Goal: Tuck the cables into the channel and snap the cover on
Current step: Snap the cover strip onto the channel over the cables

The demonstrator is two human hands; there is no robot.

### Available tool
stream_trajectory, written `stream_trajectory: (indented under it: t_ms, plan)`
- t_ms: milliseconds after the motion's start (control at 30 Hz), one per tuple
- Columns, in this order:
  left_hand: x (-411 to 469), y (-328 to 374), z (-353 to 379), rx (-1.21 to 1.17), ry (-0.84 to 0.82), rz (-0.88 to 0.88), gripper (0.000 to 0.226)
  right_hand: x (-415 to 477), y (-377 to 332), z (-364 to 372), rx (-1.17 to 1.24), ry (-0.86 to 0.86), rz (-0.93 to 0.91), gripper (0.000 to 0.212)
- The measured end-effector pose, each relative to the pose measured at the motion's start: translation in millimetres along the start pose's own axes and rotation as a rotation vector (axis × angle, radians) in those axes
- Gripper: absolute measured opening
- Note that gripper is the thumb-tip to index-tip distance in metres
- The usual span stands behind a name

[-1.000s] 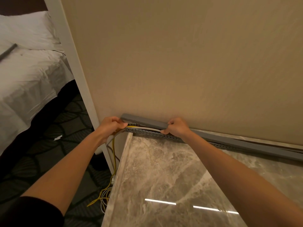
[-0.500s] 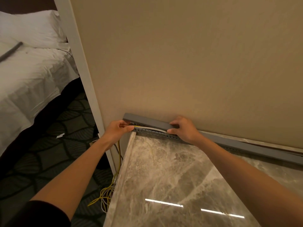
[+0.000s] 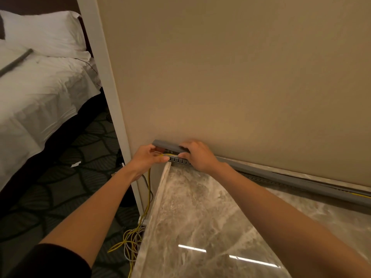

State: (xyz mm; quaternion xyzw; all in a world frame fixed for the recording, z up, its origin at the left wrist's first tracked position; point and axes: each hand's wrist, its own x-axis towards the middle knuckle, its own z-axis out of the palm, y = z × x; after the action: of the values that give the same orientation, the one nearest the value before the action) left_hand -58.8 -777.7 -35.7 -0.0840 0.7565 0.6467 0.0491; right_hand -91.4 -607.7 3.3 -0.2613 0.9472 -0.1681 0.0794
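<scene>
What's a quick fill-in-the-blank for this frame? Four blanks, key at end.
1. The left hand pinches a cable coloured ____.
2. The right hand grips the gray cover at the foot of the ____.
3. The slotted channel sits on a countertop of polished ____.
4. A gray strip lies on the ____.
Missing: yellow; wall; marble; bed.

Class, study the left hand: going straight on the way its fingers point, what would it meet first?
The left hand, pinching a cable, points rightward along the wall, so probably the slotted channel first, its open end right there. Just beyond, the right hand grips the cover.
</scene>
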Motion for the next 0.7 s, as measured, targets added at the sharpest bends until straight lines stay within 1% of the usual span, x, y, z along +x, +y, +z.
stream_trajectory:
  t_ms: [133,267,367,567,700]
  plan:
    - [1,-1,0,0.028,0.001,0.008,0.037,3,5,-1,0.042,0.023,0.031,0.029]
    - [2,1,0,0.087,-0.018,0.057,0.035,-2,12,-7,0.183,0.049,0.117,0.029]
    - [3,2,0,0.107,-0.022,0.066,0.037,-4,15,-8,0.166,0.051,0.127,0.029]
    - [6,1,-4,0.134,0.026,0.049,0.036,-7,26,-12,0.129,0.039,0.172,0.042]
    - [2,1,-1,0.101,0.046,0.051,0.035,-11,26,-11,0.114,0.062,0.15,0.036]
